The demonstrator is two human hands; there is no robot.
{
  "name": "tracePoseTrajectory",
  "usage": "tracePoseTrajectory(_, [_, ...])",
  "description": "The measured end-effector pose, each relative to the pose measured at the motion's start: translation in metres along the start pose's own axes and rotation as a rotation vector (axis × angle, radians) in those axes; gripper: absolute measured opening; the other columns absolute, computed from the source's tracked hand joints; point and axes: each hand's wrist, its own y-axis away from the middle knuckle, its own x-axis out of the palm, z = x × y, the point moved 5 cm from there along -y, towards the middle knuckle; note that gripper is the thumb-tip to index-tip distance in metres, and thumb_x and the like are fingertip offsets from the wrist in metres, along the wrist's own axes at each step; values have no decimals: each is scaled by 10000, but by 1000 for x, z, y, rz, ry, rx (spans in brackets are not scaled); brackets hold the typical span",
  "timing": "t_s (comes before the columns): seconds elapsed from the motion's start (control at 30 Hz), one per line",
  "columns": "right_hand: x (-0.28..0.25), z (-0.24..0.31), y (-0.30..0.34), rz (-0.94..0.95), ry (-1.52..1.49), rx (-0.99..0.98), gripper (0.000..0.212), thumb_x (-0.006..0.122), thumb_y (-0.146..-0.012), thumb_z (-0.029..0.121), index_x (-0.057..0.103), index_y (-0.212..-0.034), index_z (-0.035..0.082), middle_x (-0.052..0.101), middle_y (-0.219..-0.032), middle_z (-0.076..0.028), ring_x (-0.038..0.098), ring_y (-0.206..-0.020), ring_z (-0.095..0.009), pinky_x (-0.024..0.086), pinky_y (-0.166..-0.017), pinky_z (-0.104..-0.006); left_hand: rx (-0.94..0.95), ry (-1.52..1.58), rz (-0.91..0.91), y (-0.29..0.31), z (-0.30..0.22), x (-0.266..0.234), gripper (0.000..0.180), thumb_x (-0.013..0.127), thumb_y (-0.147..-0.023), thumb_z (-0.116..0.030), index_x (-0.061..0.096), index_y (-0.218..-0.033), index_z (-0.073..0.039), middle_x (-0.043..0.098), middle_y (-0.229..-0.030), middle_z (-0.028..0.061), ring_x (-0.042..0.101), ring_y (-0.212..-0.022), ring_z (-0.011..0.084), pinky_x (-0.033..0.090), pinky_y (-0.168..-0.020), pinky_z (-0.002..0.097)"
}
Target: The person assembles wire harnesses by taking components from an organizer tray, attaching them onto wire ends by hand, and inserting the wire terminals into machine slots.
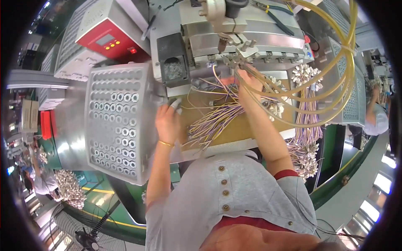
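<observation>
My right hand (250,81) reaches up under the metal machine head (224,42), its fingers closed by the clamp (240,56). What they grip is hidden, with a pinkish-red piece (229,80) just to their left. Beside the right wall of a pale plastic tray (144,79), my left hand (168,121) has its fingers drawn together, with light covers on the tips. Smearing hides anything between them. A loose bundle of yellow, purple and white wires (213,125) fans over the brown work surface (192,111) between my hands. One wire rises to the machine's front fixture (211,62).
Several metal rings (125,131) sit in the tray's round wells. A black bin (171,58) holds small clear bits. Yellow hoses (335,100) loop over my right forearm. Wire bundles (307,108) hang at right, pliers (276,19) lie behind, and a red-fronted control box (111,39) stands left.
</observation>
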Motion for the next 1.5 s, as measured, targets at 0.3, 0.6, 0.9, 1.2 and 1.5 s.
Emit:
tracePoseTrajectory(0.3, [-32, 73, 44, 215, -81, -244, 101, 572, -712, 86, 554, -753, -5, 512, -606, -113, 503, -518, -217, 392, -463, -300, 20, 332, -102, 5, -10, -20, 189, 565, -688, 53, 607, -859, -14, 585, -728, 126, 564, -606, 226, 450, -552, 285])
tracePoseTrajectory(0.6, [9, 73, 72, 781, -319, -184, 128, 574, -712, 69, 560, -832, 30, 500, -625, -69, 467, -535, -133, 375, -480, -250, 412, 94, -165, 3, -60, -74, 206, 605, -558, 12, 573, -757, -29, 493, -648, 126, 468, -539, 301, 390, -471, 352])
tracePoseTrajectory(0.9, [-14, 70, 70, 720, -586, -59, 163, 509, -799, 86, 574, -923, 2, 527, -748, -36, 485, -663, -87, 395, -585, -226, -391, -841, -357, -34, 158, -117, 278, 606, -706, -186, 605, -937, -31, 586, -939, 132, 548, -856, 300, 399, -798, 384])
tracePoseTrajectory(1.2, [8, 78, 54, 726, -602, -15, 203, 462, -784, 37, 548, -962, -6, 528, -805, -22, 475, -712, -83, 398, -618, -226, -189, 603, -178, -18, 45, -96, 299, 551, -769, -83, 537, -1063, -25, 591, -964, 89, 561, -826, 153, 468, -657, 273])
tracePoseTrajectory(1.5, [14, 72, 59, 823, -593, 61, 133, 473, -788, 20, 535, -901, -12, 515, -787, 3, 452, -717, -43, 384, -600, -203, -463, 1271, 168, 14, -43, -27, 321, 547, -774, 3, 499, -1090, 34, 585, -957, 113, 573, -714, 150, 461, -555, 238])
